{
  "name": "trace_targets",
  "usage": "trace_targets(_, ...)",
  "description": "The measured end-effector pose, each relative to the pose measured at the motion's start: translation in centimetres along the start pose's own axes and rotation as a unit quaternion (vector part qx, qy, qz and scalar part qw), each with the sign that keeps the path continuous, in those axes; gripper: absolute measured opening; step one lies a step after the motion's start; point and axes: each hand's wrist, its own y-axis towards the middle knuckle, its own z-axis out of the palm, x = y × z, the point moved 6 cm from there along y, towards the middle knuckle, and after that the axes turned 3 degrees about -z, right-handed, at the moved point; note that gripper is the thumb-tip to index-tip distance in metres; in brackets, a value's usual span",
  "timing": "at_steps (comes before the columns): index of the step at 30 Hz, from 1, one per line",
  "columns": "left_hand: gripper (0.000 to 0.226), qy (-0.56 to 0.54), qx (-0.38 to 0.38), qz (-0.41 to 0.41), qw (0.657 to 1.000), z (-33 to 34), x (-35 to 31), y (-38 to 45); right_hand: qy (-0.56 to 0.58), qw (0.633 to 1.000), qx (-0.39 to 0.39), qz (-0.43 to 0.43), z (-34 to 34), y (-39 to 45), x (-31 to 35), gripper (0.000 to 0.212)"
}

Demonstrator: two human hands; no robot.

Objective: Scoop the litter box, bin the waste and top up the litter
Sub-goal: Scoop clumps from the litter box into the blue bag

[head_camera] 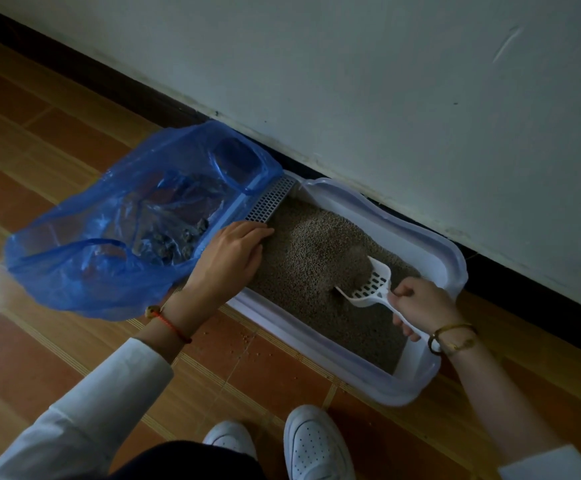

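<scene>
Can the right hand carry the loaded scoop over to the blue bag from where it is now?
Probably yes. The right hand holds the scoop in the litter, and the blue bag lies open beside the box; only the left hand at its mouth sits near that path.

Bag (109,237) left of litter box (431,251); scoop (368,289) in litter.

scoop handle: its middle is disappearing inside the right hand (420,306); only the slotted bowl of the scoop (372,282) and a short end past the fingers are showing.
scoop front edge: it is lying buried in the litter (310,258).
litter box: the left hand (230,258) is covering part of its near rim (368,375), and the blue plastic bag (109,237) is hiding its left end.
bag contents: dark clumps (171,244) are showing dimly through the film, too blurred to tell apart.
shoes: the white shoes (313,445) are being cut off by the bottom edge.
</scene>
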Motion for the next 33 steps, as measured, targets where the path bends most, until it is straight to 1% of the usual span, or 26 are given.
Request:
trace_targets(4,0.037,0.005,-0.002,-0.005,1.0,-0.2,0.2,0.1,0.043,0.998,-0.029,-0.045,-0.4,-0.4,0.1,0.012)
trace_targets(7,0.036,0.009,-0.009,-0.01,1.0,-0.4,0.2,0.1,0.13,0.989,-0.042,-0.064,-0.8,-1.0,0.0,0.012)
trace_targets(10,0.036,0.017,-0.014,-0.009,1.0,-0.8,0.2,0.0,0.212,0.974,-0.025,-0.076,-0.6,-1.6,0.4,0.011)
trace_targets(12,0.036,0.025,-0.016,-0.007,1.0,-1.0,0.2,-0.1,0.237,0.967,-0.017,-0.09,-0.3,-1.9,0.8,0.009)
trace_targets(14,0.036,0.03,-0.016,-0.009,0.999,-1.2,0.2,-0.2,0.242,0.964,-0.031,-0.109,0.0,-1.9,1.2,0.009)
trace_targets(18,0.036,0.038,-0.013,-0.012,0.999,-1.3,0.3,-0.4,0.221,0.963,-0.034,-0.148,0.6,-1.7,2.5,0.008)
trace_targets(21,0.035,0.037,-0.014,-0.016,0.999,-1.3,0.3,-0.6,0.21,0.964,-0.024,-0.161,1.0,-1.4,3.1,0.009)
trace_targets(24,0.035,0.037,-0.015,-0.019,0.999,-1.3,0.3,-0.8,0.199,0.965,-0.038,-0.168,1.1,-1.1,3.5,0.009)
trace_targets(28,0.035,0.037,-0.019,-0.025,0.999,-1.4,0.6,-1.0,0.201,0.964,-0.038,-0.173,1.3,-0.6,3.8,0.01)
trace_targets(33,0.035,0.045,-0.028,-0.048,0.997,-1.8,1.2,-1.5,0.166,0.965,-0.051,-0.195,1.4,-0.6,4.8,0.008)
